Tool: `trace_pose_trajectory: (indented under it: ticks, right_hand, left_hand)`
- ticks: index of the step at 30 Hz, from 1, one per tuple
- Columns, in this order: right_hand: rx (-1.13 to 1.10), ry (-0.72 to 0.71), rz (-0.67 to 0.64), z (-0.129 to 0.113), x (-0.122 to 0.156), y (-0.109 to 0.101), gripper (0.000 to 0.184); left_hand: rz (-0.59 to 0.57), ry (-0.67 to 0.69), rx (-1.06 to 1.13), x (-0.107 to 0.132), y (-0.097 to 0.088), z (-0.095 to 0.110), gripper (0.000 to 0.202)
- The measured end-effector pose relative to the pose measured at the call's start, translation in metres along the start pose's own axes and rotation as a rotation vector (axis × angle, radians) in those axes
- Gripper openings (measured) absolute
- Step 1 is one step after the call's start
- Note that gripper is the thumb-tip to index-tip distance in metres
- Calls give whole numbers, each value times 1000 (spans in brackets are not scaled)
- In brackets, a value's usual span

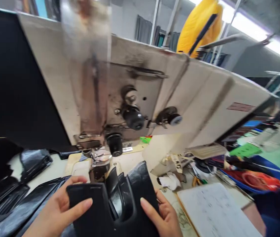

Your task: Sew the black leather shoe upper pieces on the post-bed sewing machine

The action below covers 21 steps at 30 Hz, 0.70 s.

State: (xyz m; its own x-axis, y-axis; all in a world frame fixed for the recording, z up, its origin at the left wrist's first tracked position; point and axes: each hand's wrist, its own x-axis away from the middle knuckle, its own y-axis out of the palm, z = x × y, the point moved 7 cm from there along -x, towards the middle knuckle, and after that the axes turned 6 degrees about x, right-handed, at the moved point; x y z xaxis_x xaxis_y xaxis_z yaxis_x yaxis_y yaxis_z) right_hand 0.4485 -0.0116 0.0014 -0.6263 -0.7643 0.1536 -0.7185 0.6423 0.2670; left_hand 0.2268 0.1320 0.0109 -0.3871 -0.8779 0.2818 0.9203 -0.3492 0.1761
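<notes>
A black leather-like piece (88, 210) with a deep U-shaped cutout is held up before the sewing machine (135, 75). My left hand (58, 207) grips its left flap, thumb on the near face and fingers behind. On the right flap, my right hand (162, 214) has its thumb in front and its fingers curled around the far edge. Glossy folded black layers show through the cutout. Just beyond the piece is the machine's presser foot area (99, 168); the needle itself cannot be made out.
Black leather-like pieces (36, 197) lie at the left. A white board with writing (216, 210) rests at the right, near small tools and scraps. Farther right stands a blue bin (255, 186) with red material. A yellow thread cone (196, 26) sits above the machine.
</notes>
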Motion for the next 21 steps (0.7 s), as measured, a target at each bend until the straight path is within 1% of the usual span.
trace_pose_trajectory:
  ticks: [1,2,4,6,9,11,13,18,21]
  right_hand:
    - [-47,47,-1,-2,-3,3,50]
    - [-81,89,-9,-3,-6,6,52]
    - [-123,131,-27,-7,-12,14,53]
    - [-149,139,-56,-11,-18,23,51]
    - [-173,133,-109,-15,-28,37,47]
    - [-176,133,-140,-17,-33,45,45]
    - [-180,124,-152,-18,-38,50,44]
    - [-180,84,-130,-20,-46,53,44]
    - [-194,83,-115,-19,-48,52,46]
  left_hand:
    - [-19,-72,61,1,10,8,61]
    - [-37,-135,97,2,18,16,55]
    - [-48,-165,158,2,29,31,45]
    - [-51,-148,225,-3,33,40,39]
    - [-14,-128,325,-13,29,41,34]
    - [29,-127,357,-21,24,39,34]
    - [45,-121,369,-27,20,38,34]
    - [54,-68,314,-36,16,42,34]
    - [28,-55,289,-39,15,41,37]
